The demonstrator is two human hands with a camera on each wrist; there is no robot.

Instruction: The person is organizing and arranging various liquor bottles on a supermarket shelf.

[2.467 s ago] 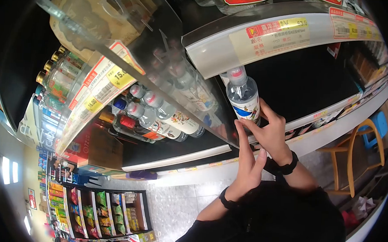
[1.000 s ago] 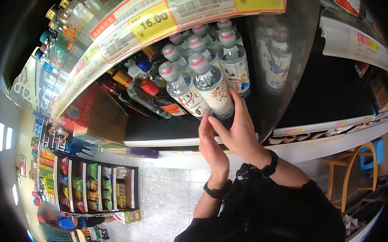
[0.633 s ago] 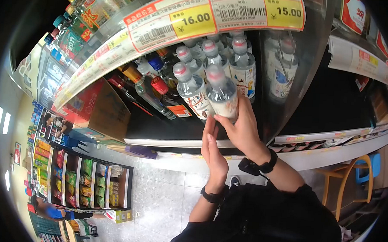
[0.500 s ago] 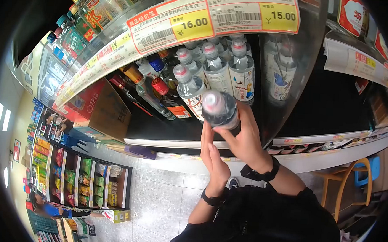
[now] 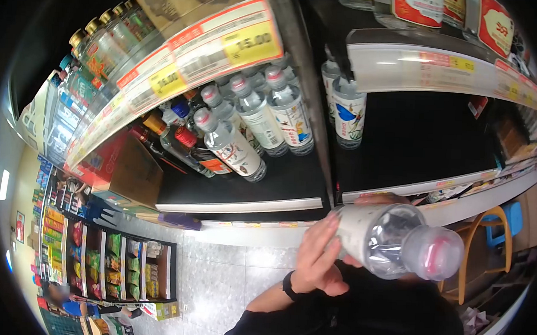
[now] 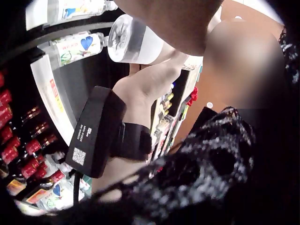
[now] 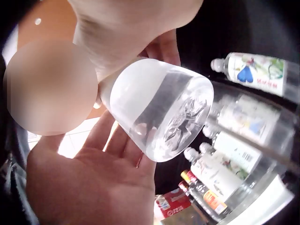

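Observation:
A clear plastic water bottle (image 5: 391,240) with a pink-topped cap and pale label lies tilted off the shelf, its cap toward the viewer's right. My right hand (image 5: 378,199) grips its label from behind, mostly hidden in the head view; the left wrist view shows this right hand (image 6: 147,79) around the bottle's middle. My left hand (image 5: 319,259) rests its extended fingers along the near side, thumb apart. In the right wrist view the left hand (image 7: 93,180) is spread flat beside the bottle (image 7: 161,112), whose moulded base faces away from the palm.
Several similar bottles (image 5: 236,151) stand on the left shelf beside darker bottles (image 5: 180,141) and a cardboard box (image 5: 133,176). Past the divider (image 5: 320,92) is another bottle (image 5: 349,114). Price tags line the shelf above. A wooden chair (image 5: 487,243) stands right; a snack rack (image 5: 115,244) stands left.
The bottle has come off the left shelf toward the body and right, tipping so its cap points right. Both hands moved with it, and the head view has shifted right.

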